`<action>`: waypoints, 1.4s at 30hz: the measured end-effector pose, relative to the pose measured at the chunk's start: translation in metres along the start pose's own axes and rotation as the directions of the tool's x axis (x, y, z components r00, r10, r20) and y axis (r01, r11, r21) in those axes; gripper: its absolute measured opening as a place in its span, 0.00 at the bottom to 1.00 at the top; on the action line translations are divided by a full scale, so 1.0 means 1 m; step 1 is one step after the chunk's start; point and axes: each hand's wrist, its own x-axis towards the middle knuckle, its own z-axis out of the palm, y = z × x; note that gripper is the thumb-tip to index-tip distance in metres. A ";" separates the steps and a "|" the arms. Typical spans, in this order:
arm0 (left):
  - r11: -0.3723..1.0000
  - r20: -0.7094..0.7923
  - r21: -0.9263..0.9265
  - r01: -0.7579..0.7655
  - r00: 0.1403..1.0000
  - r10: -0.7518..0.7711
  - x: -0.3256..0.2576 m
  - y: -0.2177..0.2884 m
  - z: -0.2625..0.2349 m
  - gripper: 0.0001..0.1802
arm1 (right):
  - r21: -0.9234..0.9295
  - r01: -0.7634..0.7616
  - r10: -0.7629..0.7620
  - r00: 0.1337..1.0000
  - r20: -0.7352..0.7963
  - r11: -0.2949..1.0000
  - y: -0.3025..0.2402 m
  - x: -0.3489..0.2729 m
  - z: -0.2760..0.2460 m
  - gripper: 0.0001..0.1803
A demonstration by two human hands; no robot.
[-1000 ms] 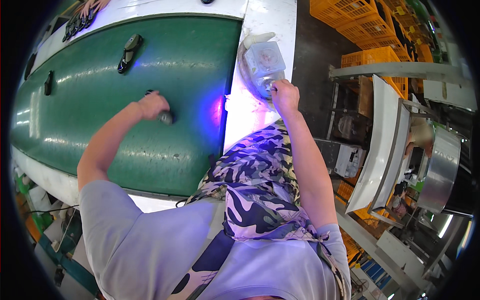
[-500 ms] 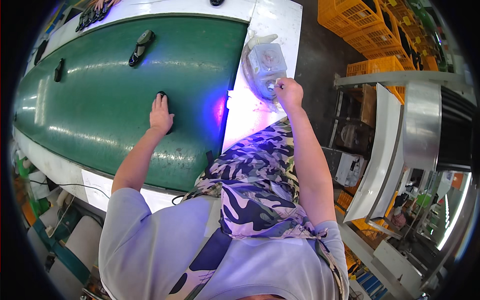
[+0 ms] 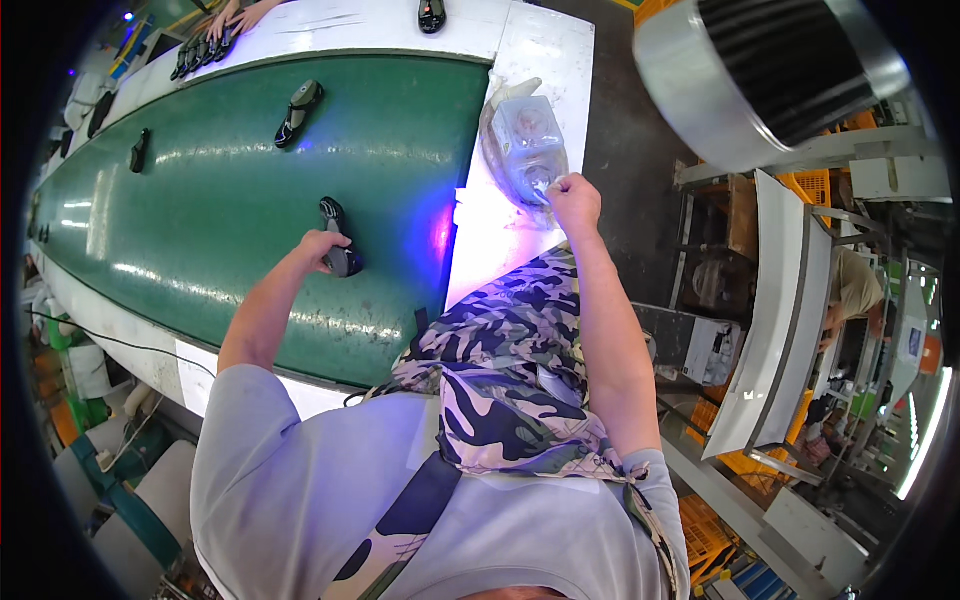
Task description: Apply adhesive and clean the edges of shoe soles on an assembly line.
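On the green conveyor belt (image 3: 210,220) lies a black and grey shoe (image 3: 344,262), toe pointing away from me. My left hand (image 3: 322,249) grips it by its middle from the left side, fingers wrapped over the edge. To the right, my right hand (image 3: 577,206) is closed in a pinch at the near rim of a clear plastic container (image 3: 530,130) with two round openings. Something small and whitish shows by the fingertips; its kind I cannot make out. The container stands on the white side table (image 3: 480,262), under bright violet-white light.
More dark shoes lie farther along: one shoe (image 3: 300,112) and a smaller-looking one (image 3: 139,150) on the belt, another shoe (image 3: 431,16) on the white far ledge. A co-worker's hands (image 3: 240,18) touch several shoes (image 3: 203,52) there. A metal cylinder (image 3: 715,85) hangs at upper right.
My left hand has gone from lying flat over the shoe to gripping its side, uncovering more of it. The right hand stays by the container. The view has shifted, bringing the metal cylinder higher.
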 end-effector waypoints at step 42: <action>-0.742 0.311 0.356 -0.568 -0.677 0.667 -0.290 0.226 0.134 0.32 | 0.939 0.208 0.086 0.967 -0.239 0.273 -0.102 -0.066 -0.159 0.12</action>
